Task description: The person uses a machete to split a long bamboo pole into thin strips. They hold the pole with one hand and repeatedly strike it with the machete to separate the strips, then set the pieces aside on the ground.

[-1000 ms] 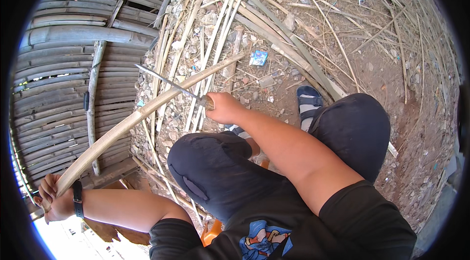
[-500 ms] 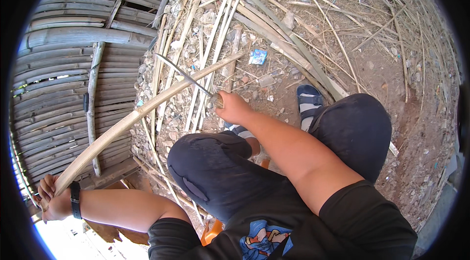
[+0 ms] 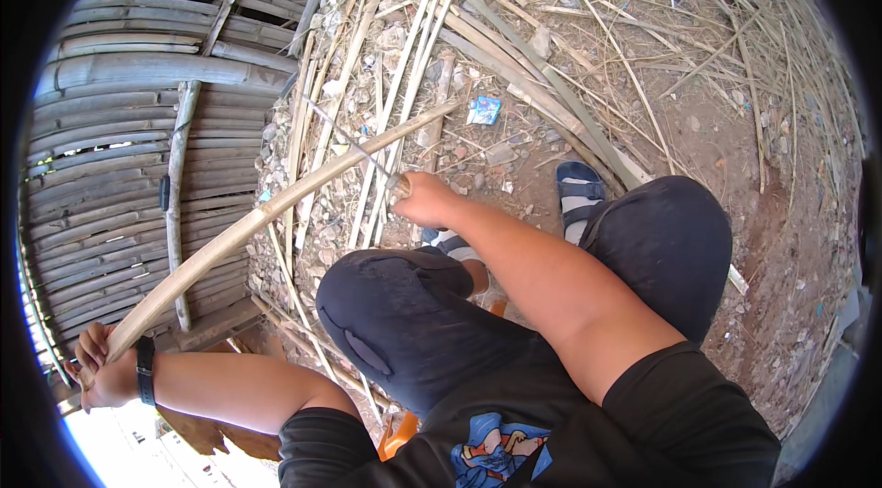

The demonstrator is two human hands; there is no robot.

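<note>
My left hand [image 3: 101, 367] is closed around the near end of a long split bamboo strip [image 3: 230, 235], out at the lower left. From there the strip slants up and away to the right, its far end over the ground. My right hand [image 3: 427, 200], closed, grips the round handle of a long-bladed knife [image 3: 356, 144]. The thin blade points up and left and crosses the bamboo strip a little short of its far end. Whether the edge bites into the bamboo is too fine to tell.
A bamboo slat wall [image 3: 110, 194] rises on the left, with an upright pole [image 3: 177, 203] against it. Several pale bamboo strips [image 3: 418, 56] lie on the stony ground ahead. A blue wrapper [image 3: 483, 109] lies near them. My sandalled foot [image 3: 580, 187] stands at right.
My right hand has shifted slightly left, and the knife has turned a little, its blade now seen more edge-on. The bamboo strip and my left hand have barely moved.
</note>
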